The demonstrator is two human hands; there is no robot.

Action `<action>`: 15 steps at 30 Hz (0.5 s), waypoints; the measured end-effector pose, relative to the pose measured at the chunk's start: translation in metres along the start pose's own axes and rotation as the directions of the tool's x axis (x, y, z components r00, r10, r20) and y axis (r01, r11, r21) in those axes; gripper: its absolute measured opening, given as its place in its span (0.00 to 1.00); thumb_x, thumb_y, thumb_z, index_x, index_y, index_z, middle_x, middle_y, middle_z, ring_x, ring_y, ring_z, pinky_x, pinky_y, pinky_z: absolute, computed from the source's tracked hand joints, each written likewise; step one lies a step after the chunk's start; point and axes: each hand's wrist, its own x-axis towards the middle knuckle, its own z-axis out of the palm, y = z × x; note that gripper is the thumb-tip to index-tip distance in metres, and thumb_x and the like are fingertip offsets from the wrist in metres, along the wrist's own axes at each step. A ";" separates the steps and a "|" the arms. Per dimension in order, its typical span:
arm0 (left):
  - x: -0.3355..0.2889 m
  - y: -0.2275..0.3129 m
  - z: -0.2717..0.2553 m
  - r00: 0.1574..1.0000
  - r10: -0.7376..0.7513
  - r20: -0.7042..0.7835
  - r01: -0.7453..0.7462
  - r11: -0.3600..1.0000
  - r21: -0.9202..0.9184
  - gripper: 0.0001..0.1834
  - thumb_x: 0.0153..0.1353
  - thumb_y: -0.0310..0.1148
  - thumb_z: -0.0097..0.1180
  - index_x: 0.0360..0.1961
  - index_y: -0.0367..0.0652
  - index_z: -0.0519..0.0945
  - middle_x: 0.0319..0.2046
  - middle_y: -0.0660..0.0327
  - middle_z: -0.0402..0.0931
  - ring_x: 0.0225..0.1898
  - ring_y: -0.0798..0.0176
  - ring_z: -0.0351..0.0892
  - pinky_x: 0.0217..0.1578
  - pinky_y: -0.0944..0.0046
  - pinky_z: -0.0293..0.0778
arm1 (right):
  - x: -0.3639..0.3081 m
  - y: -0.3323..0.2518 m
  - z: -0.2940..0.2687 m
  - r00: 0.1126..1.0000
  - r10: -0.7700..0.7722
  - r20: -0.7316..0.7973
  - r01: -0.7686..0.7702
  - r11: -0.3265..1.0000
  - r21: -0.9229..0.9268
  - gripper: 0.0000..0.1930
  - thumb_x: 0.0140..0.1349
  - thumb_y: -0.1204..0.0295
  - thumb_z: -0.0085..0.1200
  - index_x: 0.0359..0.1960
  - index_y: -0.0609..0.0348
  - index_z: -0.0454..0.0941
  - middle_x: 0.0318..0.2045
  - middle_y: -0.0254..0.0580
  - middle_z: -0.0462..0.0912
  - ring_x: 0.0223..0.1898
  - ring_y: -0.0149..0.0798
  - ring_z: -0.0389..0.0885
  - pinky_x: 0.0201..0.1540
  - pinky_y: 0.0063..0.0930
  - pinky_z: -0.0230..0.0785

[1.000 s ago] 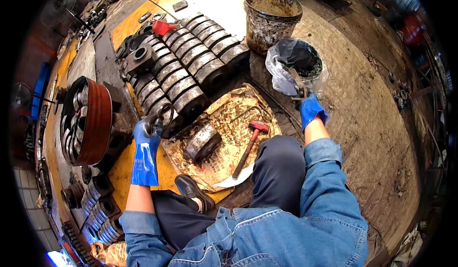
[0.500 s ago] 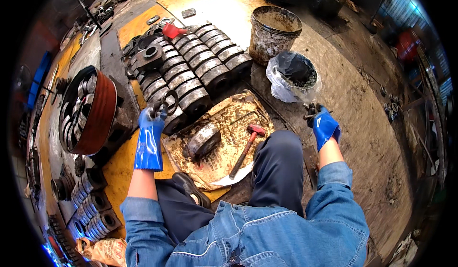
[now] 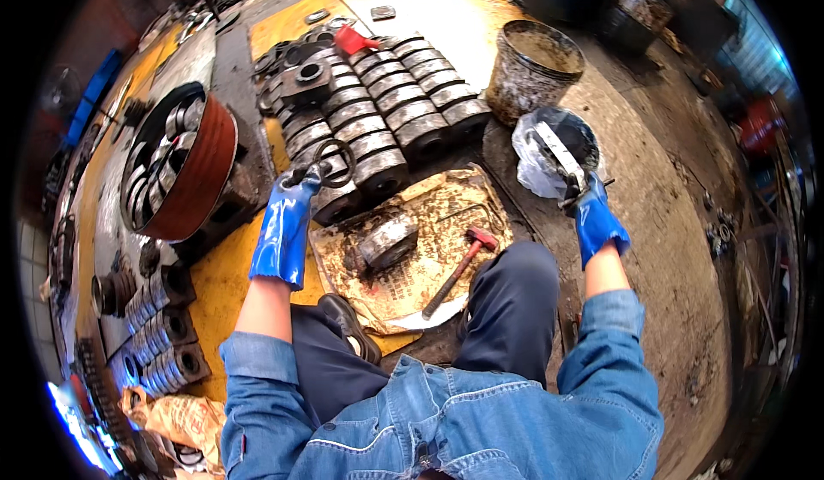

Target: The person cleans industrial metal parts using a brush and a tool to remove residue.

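My left hand (image 3: 293, 214), in a blue glove with dark, greasy fingertips, is closed on a thin dark metal ring (image 3: 350, 164), held in front of the rows of metal cylinders. My right hand (image 3: 596, 216), gloved the same way, grips a flat pale strip-like tool (image 3: 558, 147). Its far end reaches over a small bucket lined with clear plastic (image 3: 530, 164); the tool's exact kind is unclear. Between my legs a stained sheet (image 3: 343, 253) carries a thick metal ring part (image 3: 388, 241) and a red-headed hammer (image 3: 455, 272).
Rows of metal cylinders (image 3: 378, 107) stand ahead, with a red scoop-like piece (image 3: 354, 41) behind. A rusty drum of metal parts (image 3: 202, 171) is at the left. A dirty bucket (image 3: 532, 72) stands beyond the lined one. More ring parts (image 3: 163, 343) lie at lower left.
My right hand has risen slightly toward the lined bucket, and the pale strip now shows over it. My left hand still holds the ring. The whole view has shifted a little.
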 end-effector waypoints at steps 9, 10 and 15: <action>0.013 0.009 -0.007 0.841 -0.456 0.290 0.485 0.400 -0.777 0.16 0.65 0.35 0.51 0.52 0.42 0.78 0.49 0.51 0.80 0.49 0.46 0.79 0.56 0.40 0.72 | -0.168 0.071 0.165 0.845 0.254 0.471 0.040 0.848 -0.529 0.13 0.60 0.57 0.60 0.43 0.46 0.78 0.25 0.34 0.77 0.18 0.30 0.71 0.16 0.22 0.60; 0.013 0.008 -0.008 0.855 -0.355 0.378 0.497 0.349 -0.795 0.16 0.66 0.35 0.49 0.52 0.41 0.78 0.50 0.49 0.79 0.50 0.44 0.78 0.56 0.40 0.72 | -0.165 0.076 0.173 0.813 0.369 0.450 -0.080 0.837 -0.541 0.12 0.62 0.55 0.58 0.40 0.46 0.77 0.22 0.34 0.75 0.17 0.29 0.69 0.16 0.21 0.58; 0.017 -0.002 -0.003 0.844 -0.278 0.458 0.514 0.181 -0.838 0.21 0.69 0.42 0.44 0.54 0.41 0.77 0.54 0.47 0.76 0.57 0.44 0.74 0.54 0.41 0.74 | -0.182 0.092 0.179 0.572 0.704 0.422 -0.486 0.705 -0.517 0.09 0.63 0.56 0.57 0.31 0.41 0.73 0.13 0.29 0.67 0.14 0.26 0.64 0.16 0.21 0.53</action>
